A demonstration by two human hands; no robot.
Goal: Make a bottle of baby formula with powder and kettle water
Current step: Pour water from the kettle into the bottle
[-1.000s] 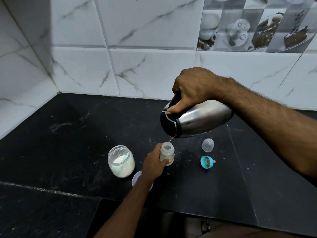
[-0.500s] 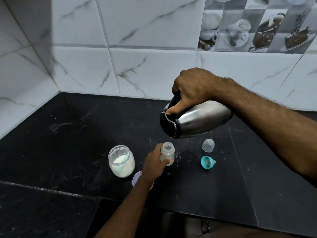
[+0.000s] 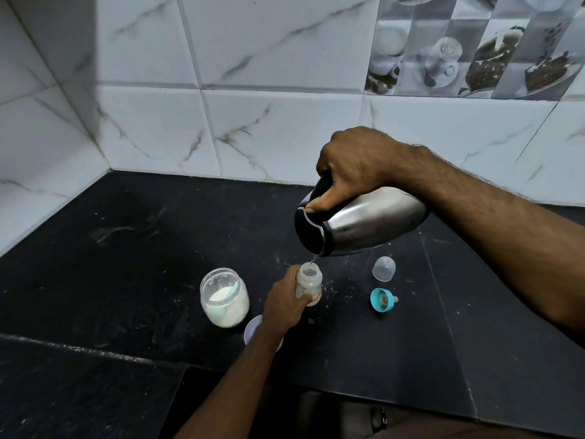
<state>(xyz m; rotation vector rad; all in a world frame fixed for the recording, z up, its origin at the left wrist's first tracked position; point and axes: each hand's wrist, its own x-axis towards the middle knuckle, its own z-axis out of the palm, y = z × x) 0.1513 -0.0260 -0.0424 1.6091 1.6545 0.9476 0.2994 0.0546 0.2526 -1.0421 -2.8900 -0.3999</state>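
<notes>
Steel is what our right hand has hold of: its grip is wrapped tight round the black handle of the kettle, thumb pressed along the top near the lid, so we can tip the body almost level and let only a thin trickle leave the spout. Our left hand has its grip curled round the lower part of the baby bottle, fingers and thumb pinching it upright on the table; we judge this is to keep so light and narrow a thing from toppling or shifting while hot water falls into its small mouth, directly beneath the spout. Just left of that hand stands the open powder jar, near enough for scooping, with white powder and what looks like a pale scoop inside. Its lid, as we take it, lies partly hidden under our left wrist. To the right of the bottle, kept apart from the pour, sit the clear cap and the blue teat ring on its side, ready for closing up. Specks of powder dot the table around the bottle.
</notes>
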